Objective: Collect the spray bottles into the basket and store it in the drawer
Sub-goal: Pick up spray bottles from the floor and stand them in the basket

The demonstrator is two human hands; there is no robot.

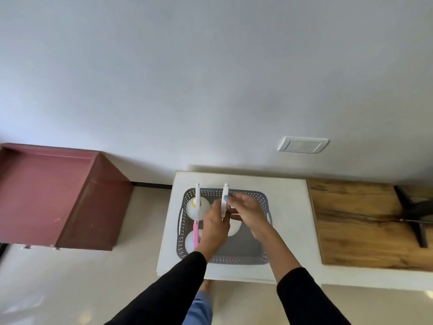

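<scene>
A grey perforated basket (243,250) sits on a white cabinet top (288,231). Inside stand a white spray bottle with a yellow collar (198,206) at the back left and a white bottle with a pink sprayer (195,233) at the front left. A third white spray bottle with a blue nozzle (225,200) stands in the basket's middle, its round body (234,227) partly hidden. My left hand (214,227) grips its neck from the left. My right hand (246,211) holds its sprayer head from the right.
A dark red cabinet (58,195) stands to the left across a strip of pale floor. A wooden tabletop (363,221) adjoins the white cabinet on the right, with a black metal stand (414,214) on it. A wall socket plate (302,144) is behind.
</scene>
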